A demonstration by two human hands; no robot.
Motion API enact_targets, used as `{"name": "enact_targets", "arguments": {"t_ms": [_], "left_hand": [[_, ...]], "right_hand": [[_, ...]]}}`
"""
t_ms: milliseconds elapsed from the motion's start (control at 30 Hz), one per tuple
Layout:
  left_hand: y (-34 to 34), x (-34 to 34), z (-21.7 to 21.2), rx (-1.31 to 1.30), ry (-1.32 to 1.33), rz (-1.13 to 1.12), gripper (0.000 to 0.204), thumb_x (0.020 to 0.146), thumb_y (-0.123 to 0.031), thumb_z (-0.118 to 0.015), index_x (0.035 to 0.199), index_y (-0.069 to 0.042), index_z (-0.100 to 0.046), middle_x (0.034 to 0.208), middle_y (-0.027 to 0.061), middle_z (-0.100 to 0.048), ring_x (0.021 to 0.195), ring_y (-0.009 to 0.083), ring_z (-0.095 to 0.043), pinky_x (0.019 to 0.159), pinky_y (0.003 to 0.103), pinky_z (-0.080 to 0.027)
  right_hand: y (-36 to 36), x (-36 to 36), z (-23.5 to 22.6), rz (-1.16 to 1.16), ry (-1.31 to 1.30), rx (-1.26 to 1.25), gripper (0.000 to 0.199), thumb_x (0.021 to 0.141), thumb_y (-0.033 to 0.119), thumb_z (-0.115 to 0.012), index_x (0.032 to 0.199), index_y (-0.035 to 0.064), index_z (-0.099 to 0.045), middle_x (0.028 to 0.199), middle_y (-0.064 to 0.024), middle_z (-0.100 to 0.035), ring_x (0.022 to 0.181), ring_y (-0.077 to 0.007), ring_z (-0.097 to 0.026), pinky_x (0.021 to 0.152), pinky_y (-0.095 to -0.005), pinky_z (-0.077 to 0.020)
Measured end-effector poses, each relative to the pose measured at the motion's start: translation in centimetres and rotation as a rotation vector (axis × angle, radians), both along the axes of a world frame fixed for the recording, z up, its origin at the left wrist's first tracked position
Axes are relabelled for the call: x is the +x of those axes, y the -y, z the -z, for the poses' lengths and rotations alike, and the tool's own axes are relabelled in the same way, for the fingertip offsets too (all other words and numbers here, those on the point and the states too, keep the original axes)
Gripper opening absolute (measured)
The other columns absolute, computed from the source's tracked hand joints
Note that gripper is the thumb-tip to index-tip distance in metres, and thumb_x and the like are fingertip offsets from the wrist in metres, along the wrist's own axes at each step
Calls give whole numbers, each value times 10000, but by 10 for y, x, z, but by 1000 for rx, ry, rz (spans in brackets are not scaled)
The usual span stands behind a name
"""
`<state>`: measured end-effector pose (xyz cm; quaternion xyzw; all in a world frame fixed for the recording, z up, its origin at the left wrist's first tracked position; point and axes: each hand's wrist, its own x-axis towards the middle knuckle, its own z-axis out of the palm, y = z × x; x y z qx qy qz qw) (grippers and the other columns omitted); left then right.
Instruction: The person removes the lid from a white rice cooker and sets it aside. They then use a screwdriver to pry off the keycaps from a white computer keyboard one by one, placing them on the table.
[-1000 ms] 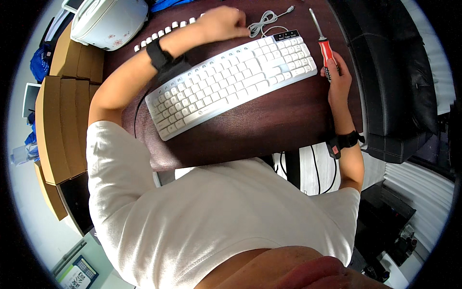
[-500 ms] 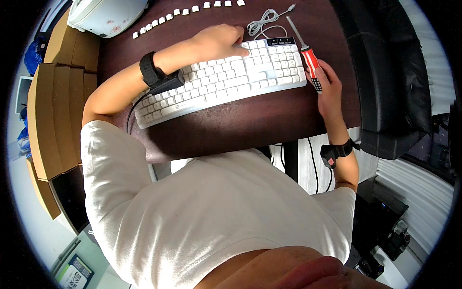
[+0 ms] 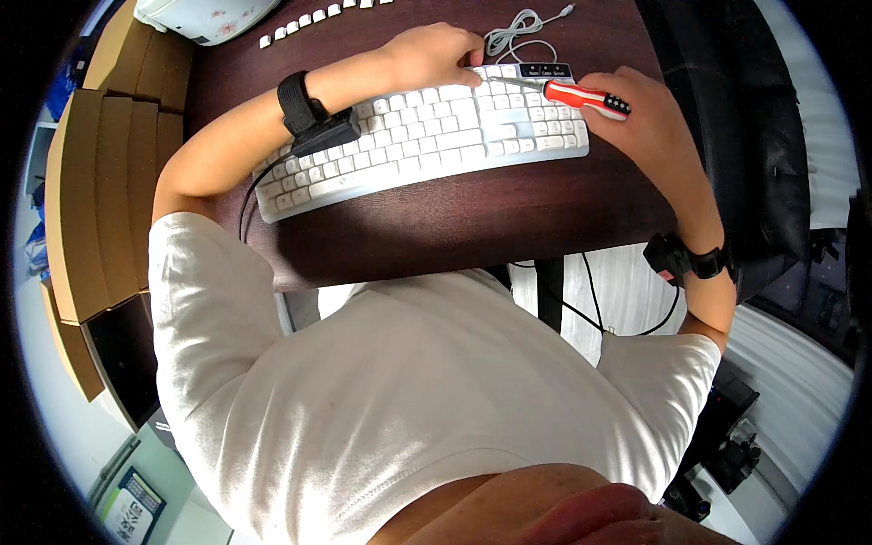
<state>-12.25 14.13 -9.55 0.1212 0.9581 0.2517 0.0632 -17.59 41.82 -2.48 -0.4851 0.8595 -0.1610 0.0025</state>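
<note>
A white keyboard lies slightly tilted on the dark table. My left hand is closed at its far edge, thumb down on the top row of keys and the other fingers curled over the edge. From the right, my right hand grips the red, white and black handle of a screwdriver. Its metal shaft points left across the keyboard's upper right part, the tip close to my left thumb and the top-row keys. Whether the tip touches a key is too small to tell.
Several loose white keycaps form a row at the table's far side. A coiled grey cable lies beyond the keyboard. At the far left stands a white rounded appliance, near cardboard boxes. Black padded seating borders the table on the right.
My right hand has swung the screwdriver from beside the keyboard's right end to over its top keys, shaft now pointing left. My left hand stays at the far edge. The view has shifted slightly.
</note>
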Motion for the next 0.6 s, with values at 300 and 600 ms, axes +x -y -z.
{"name": "enact_targets", "arguments": {"t_ms": [300,600], "left_hand": [[1,-2,4,-6,22,-13,292,802,-290,-702,955,-48,-650,853,126,-681,839,285,-664,742,389,-507],[-1,4,3,63,-16,-40,269,805,-282,-700,934,-50,-656,846,130,-680,839,285,-664,734,394,-501]], "right_hand": [[49,-23,-34,-278,-184,199,216,809,200,-696,965,50,-700,872,-127,-652,806,-273,-629,742,-343,-490],[14,19,-2,35,43,0,208,835,191,-657,966,29,-654,847,-151,-640,799,-304,-643,709,-374,-501]]}}
